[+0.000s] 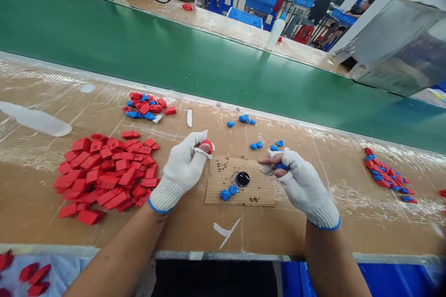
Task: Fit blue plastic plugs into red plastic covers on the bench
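My left hand (184, 164), in a white knit glove, is closed on a small red plastic piece (208, 146) above the workbench. To the right, my gloved right hand (299, 181) pinches a small blue piece (281, 166), partly hidden by the fingers. Between the hands lies a cardboard sheet (219, 181) with wet spots. On it stands a small round dish of dark liquid (243, 179), and two blue pieces (229, 193) rest beside the dish. More loose blue pieces (246, 119) lie beyond the cardboard.
A big heap of red pieces (108, 171) is at left, a mixed red and blue pile (146, 106) behind it. Joined red-blue pieces (388, 176) lie in a row at right. A green conveyor belt (209, 60) runs behind; a white bottle (276, 32) stands beyond it. People sit farther back.
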Tool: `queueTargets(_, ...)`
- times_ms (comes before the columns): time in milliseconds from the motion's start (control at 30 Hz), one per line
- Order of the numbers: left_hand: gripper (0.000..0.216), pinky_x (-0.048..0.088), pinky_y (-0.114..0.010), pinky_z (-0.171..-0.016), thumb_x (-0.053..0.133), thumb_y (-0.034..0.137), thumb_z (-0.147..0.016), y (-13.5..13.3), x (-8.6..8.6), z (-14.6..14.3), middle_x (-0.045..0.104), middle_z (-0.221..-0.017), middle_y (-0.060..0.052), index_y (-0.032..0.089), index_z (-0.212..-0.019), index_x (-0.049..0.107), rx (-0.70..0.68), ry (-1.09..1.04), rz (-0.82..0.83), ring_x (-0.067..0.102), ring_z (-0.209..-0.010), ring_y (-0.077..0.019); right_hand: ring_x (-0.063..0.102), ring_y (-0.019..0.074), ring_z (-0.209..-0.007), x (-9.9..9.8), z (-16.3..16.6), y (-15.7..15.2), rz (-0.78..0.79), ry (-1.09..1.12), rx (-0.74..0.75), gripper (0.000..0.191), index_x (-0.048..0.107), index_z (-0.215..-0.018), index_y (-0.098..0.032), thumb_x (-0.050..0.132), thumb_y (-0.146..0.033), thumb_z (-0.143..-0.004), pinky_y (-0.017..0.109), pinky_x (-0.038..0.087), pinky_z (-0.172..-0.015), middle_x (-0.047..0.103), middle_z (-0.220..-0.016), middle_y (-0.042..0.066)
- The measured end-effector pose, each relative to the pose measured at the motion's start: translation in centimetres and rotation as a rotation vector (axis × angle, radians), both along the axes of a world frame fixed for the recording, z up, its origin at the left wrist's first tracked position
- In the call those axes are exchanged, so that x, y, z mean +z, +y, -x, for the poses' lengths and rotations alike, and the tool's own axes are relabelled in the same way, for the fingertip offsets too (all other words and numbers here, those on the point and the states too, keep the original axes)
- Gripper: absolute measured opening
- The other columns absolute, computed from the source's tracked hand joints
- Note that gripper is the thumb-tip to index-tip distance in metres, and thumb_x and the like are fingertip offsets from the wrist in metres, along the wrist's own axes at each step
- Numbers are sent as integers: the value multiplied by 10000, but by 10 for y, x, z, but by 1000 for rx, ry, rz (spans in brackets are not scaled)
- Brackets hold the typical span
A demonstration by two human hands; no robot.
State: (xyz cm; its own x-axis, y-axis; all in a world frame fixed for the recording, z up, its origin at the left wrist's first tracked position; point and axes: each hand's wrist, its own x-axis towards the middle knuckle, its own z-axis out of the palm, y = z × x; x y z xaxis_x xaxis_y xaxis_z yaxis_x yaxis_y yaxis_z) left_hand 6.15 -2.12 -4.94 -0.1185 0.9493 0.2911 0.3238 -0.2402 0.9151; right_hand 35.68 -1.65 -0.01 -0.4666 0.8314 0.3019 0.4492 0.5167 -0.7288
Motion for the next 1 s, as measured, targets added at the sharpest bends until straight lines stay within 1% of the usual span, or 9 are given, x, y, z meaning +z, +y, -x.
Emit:
queueTargets(67,384,545,-275,-672,533,494,-1092,-1,2,-3,708,-783,-15,193,-875,629,-57,-217,60,652,-645,-127,743,211,-910,9,19,4,-111,87,119,100,723,-968,-251,658,-270,-1041,371,623,-812,771,-955,42)
queueTargets(167,422,557,-250,-674,558,531,-1088,1,0,-4,721,-810,-24,190,-846,619,-91,-482,85,654,-632,-105,700,238,-863,11,30,7,-226,131,68,137,790,-831,-279,846,-348,-935,395,610,-742,703,-844,32)
queueTargets(333,396,515,-196,-565,711,492,-1016,7,8,-7,642,-720,1,187,-784,609,-18,-888,183,624,-613,-92,666,196,-727,-6,10,3,-175,221,44,81,840,-940,-308,899,-349,-902,351,576,-616,701,-832,12)
queueTargets(433,294,477,-170,-506,750,387,-1002,10,19,-9,600,-667,29,194,-845,593,35,-1178,315,589,-566,-81,713,187,-765,-15,-3,2,-144,235,-32,112,829,-982,-296,881,-233,-906,342,612,-690,753,-852,-1)
queueTargets(500,246,476,-162,-504,732,328,-1017,12,23,-10,624,-673,27,195,-877,579,40,-1279,376,578,-542,-72,758,192,-826,-16,-7,3,-131,199,-72,159,823,-966,-285,868,-155,-886,345,644,-776,795,-901,-2)
queueTargets(600,204,508,-167,-540,696,273,-1037,13,22,-8,685,-721,2,193,-899,567,12,-1294,397,602,-545,-69,793,194,-888,-13,-7,3,-107,156,-26,213,817,-946,-281,844,-87,-861,330,668,-817,822,-973,-3)
queueTargets(800,146,567,-187,-613,720,258,-1012,11,15,-4,753,-844,-13,208,-987,584,-34,-1149,375,699,-640,-89,764,183,-876,-3,5,2,-185,33,31,238,794,-898,-278,770,-44,-864,322,654,-747,765,-1069,18)
queueTargets(933,191,524,-183,-575,742,307,-1002,10,13,-6,756,-861,-15,213,-1000,576,-54,-1138,349,635,-598,-66,695,174,-801,7,16,2,-206,-149,125,235,699,-838,-252,661,-31,-909,308,581,-682,684,-924,21)
queueTargets(1000,229,482,-176,-541,754,324,-994,10,12,-6,759,-867,-27,207,-959,561,-53,-1138,346,583,-566,-49,626,153,-711,14,23,2,-184,-286,181,207,669,-898,-250,625,-51,-934,287,519,-639,666,-848,6)
